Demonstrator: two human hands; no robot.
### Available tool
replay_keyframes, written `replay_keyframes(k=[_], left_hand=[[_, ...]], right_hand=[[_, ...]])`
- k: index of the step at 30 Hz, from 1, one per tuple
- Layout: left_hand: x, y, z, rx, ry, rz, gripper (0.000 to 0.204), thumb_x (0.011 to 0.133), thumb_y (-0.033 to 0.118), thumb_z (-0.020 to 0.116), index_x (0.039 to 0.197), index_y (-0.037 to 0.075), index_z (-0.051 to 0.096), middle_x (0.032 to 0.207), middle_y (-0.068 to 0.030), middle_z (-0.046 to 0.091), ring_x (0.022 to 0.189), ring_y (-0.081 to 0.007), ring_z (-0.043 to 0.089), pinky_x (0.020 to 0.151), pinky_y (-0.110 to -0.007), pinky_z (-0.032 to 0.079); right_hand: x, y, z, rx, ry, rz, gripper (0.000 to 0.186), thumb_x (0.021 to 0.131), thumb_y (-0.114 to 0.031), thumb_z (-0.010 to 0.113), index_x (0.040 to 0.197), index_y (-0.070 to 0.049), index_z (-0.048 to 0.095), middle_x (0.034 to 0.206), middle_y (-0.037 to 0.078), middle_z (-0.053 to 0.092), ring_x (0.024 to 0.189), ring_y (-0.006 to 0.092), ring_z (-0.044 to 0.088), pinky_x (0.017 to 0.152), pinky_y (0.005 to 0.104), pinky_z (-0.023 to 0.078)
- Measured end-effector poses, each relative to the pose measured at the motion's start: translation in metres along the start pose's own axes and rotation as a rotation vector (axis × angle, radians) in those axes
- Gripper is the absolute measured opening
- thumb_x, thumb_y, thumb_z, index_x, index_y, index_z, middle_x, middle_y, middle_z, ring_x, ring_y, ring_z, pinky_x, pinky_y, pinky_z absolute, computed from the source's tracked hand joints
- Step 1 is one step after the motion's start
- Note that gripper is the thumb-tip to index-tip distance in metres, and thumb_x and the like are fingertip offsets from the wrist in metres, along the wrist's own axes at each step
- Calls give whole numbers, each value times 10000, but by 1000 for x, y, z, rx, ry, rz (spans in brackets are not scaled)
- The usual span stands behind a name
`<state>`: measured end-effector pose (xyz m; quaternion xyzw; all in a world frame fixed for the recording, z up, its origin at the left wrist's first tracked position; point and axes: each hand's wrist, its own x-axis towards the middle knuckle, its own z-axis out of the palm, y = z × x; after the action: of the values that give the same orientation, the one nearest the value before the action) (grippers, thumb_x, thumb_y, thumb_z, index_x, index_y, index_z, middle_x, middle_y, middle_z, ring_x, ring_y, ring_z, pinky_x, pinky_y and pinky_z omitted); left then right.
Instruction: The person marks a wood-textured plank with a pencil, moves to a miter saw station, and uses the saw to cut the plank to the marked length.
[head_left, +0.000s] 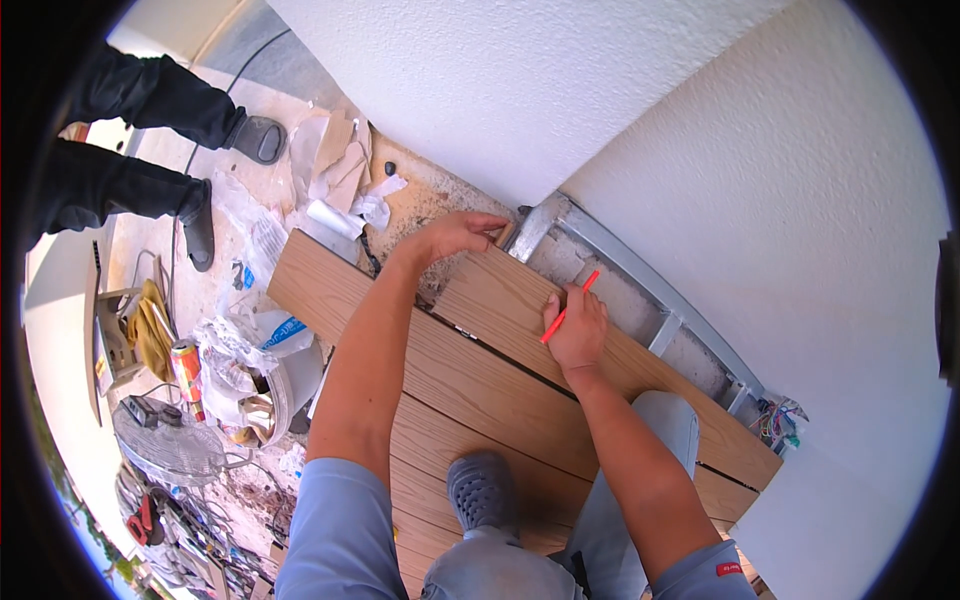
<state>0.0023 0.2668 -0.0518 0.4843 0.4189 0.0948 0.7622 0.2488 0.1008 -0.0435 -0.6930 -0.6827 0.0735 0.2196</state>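
Observation:
A wood-grain decking board (640, 365) lies along the metal frame at the foot of the white wall. My left hand (455, 238) is closed at its far end, fingers bent over the edge. Just beside those fingertips a small brown piece (505, 236) shows, partly hidden by them. Resting on the same board, my right hand (580, 335) is closed around a slim red pen (556, 324), which slants across the fingers. Narrow dark gaps part this board from the neighbouring decking boards (450, 365), where my shoe (482, 490) stands.
Grey metal framing (630, 265) is exposed beside the wall (780, 200), with loose coloured wires (780, 420) at its near end. Leftward are torn cardboard (340, 155), a bucket of rubbish (285, 395), a fan (170, 440) and tangled cords. Another person's legs (150, 190) stand at far left.

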Motion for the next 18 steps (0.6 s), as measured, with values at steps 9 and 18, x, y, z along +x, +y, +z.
replay_keyframes(k=[9,18], left_hand=[[-14,-10,4,-54,225,-2,602,1004,504,505,1416,76,606,1362,-81,638,1219,-225,570,1072,-374,409],[0,10,69,573,452,201,618,913,483,664,1314,13,638,1198,-240,691,1104,-383,671,968,-436,518]], right_hand=[[0,-13,8,-26,-41,88,234,889,-203,661,1050,-36,624,932,160,660,899,351,622,819,474,464],[-6,5,-14,-73,-52,82,253,895,-223,659,1050,-31,609,899,181,631,882,377,614,803,496,467]])
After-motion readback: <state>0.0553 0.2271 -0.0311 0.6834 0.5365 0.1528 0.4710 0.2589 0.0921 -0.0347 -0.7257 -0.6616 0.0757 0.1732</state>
